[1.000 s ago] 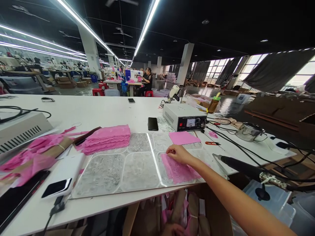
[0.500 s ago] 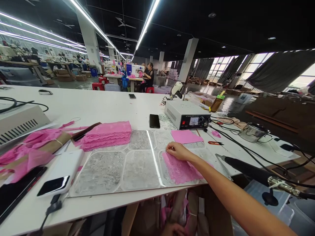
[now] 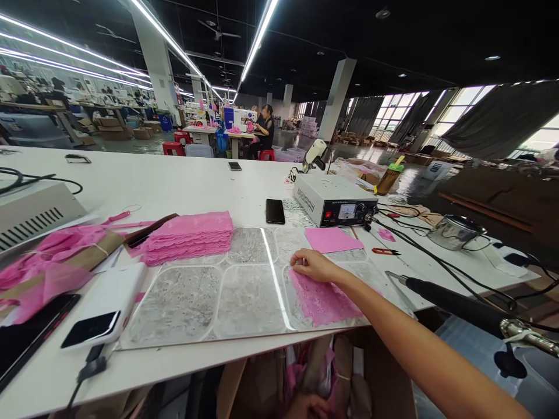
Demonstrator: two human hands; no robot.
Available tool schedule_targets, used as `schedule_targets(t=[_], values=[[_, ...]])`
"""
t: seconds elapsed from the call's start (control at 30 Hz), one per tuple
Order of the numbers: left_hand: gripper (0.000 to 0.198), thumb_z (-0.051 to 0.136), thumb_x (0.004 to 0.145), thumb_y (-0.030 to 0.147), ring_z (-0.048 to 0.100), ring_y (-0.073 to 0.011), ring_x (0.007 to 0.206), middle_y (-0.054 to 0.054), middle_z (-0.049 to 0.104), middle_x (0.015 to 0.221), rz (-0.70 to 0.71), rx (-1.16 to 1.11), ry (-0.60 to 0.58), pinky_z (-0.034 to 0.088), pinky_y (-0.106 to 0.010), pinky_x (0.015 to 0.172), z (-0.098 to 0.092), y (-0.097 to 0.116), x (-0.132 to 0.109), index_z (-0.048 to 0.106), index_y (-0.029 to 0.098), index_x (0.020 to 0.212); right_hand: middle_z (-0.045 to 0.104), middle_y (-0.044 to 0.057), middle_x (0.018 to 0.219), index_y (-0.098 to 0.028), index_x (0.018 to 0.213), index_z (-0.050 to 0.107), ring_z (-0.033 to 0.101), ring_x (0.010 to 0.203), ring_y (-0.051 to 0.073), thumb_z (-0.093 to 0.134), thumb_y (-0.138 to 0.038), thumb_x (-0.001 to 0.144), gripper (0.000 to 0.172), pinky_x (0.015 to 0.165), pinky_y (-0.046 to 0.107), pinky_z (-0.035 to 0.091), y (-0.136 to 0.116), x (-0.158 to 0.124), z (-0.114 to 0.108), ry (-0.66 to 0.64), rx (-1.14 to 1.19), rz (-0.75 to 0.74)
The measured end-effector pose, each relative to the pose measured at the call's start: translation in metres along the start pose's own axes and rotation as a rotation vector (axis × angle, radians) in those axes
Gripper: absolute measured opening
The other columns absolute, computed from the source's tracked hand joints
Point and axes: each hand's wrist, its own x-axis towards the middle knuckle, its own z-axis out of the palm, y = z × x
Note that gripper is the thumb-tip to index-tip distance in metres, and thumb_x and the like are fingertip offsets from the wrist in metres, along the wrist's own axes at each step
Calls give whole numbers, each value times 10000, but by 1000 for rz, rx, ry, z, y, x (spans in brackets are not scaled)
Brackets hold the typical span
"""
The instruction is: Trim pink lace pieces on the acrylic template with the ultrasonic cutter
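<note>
My right hand (image 3: 315,266) is closed, thumb and fingertips pinched at the upper left corner of a pink lace piece (image 3: 325,299). This lace lies over the right part of a grey marbled mat (image 3: 248,302), partly covered by my forearm. Just beyond it rests a smooth pink sheet (image 3: 334,239). Below the table edge, my left hand (image 3: 308,405) is in shadow by brown-and-pink bundles (image 3: 343,372) in a cardboard box; its fingers are too dim to read. A thick stack of pink lace pieces (image 3: 190,237) sits on the mat's far left.
A metal-cased control box (image 3: 345,209) stands at the back right, cables trailing rightward. Nearer are red snips (image 3: 385,251), a black-handled tool (image 3: 454,302) and a steel cup (image 3: 456,231). Phones, a white power bank (image 3: 107,302) and pink fabric bundles (image 3: 56,262) lie left. A person (image 3: 264,131) sits far behind.
The view has shifted slightly. My right hand keeps its pinch at the lace corner with barely any movement, and the lace and stack stay in place.
</note>
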Motion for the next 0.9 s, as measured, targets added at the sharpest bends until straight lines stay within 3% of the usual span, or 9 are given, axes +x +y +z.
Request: schedule_targets(t=[0.37, 0.9], values=[[287, 612, 944, 359, 650, -202, 948, -65, 647, 1094, -2, 82, -12, 551, -399, 836, -8, 1, -4, 616, 137, 1126, 663, 55, 1045, -153, 1061, 633, 649, 898, 169, 582, -352, 941, 238, 800, 374, 557, -11, 0, -7, 9, 56, -17], [263, 643, 927, 308, 651, -200, 944, -61, 649, 1087, -66, 60, 12, 551, -406, 845, -6, 1, -6, 620, 137, 1126, 660, 55, 1048, -156, 1054, 634, 644, 903, 171, 586, -356, 937, 236, 808, 378, 551, -18, 8, -4, 75, 163, 10]])
